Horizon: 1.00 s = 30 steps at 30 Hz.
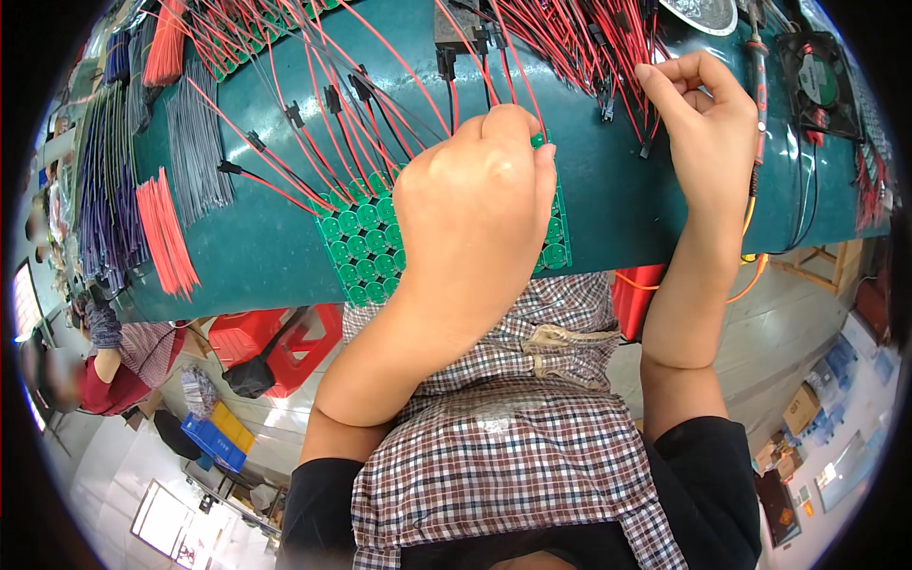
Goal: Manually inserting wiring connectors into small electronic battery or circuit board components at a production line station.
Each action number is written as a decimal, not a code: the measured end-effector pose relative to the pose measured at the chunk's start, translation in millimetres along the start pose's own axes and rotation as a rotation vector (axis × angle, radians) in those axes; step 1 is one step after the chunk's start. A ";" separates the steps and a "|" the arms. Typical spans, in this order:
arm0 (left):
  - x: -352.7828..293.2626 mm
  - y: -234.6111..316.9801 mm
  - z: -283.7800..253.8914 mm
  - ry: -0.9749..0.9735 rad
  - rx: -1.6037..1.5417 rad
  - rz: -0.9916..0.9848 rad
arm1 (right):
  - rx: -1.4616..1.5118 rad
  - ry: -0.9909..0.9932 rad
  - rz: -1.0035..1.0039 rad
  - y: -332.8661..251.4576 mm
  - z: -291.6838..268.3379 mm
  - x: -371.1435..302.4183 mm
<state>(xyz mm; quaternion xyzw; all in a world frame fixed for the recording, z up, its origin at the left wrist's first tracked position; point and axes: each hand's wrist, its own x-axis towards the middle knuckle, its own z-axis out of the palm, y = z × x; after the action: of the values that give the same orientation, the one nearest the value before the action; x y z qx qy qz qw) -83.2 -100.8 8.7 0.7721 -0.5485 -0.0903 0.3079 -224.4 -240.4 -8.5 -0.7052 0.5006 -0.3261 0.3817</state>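
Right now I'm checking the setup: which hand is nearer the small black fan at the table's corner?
Right. The right hand is among the red wires just left of the fan; the left hand rests on the green board, farther away.

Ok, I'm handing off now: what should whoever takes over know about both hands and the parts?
Left hand: resting on the green circuit board panel at the near edge of the green bench, covering its right half.
Right hand: fingers pinched among the red and black wires.
Done: many red leads already run onto the panel's upper rows.
Left: the lower rows show no leads.
Soldering iron lies right of the right hand.
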 end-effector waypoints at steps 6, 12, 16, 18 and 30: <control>-0.3 -2.0 0.8 0.015 -0.001 0.004 | 0.407 -0.029 0.152 -5.0 -11.0 -6.4; -4.4 1.3 -11.1 0.022 -0.062 -0.022 | 0.379 -0.077 0.153 -8.4 -14.2 -20.9; -12.2 4.2 -38.0 -0.018 -0.156 -0.102 | -0.121 -0.145 0.076 -9.5 -18.2 -28.6; -17.3 0.3 -52.1 0.003 -0.221 -0.145 | -0.385 -0.068 -0.031 -24.5 -15.8 -30.9; -58.4 -119.8 -148.8 0.339 -0.142 -0.476 | -0.257 0.011 0.060 -0.7 -0.7 -14.3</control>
<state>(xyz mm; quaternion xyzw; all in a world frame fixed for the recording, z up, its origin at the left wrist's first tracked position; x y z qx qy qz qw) 60.3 32.9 46.4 0.8596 -0.2851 -0.0678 0.4186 -228.7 -226.7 -8.7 -0.7314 0.5612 -0.2515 0.2949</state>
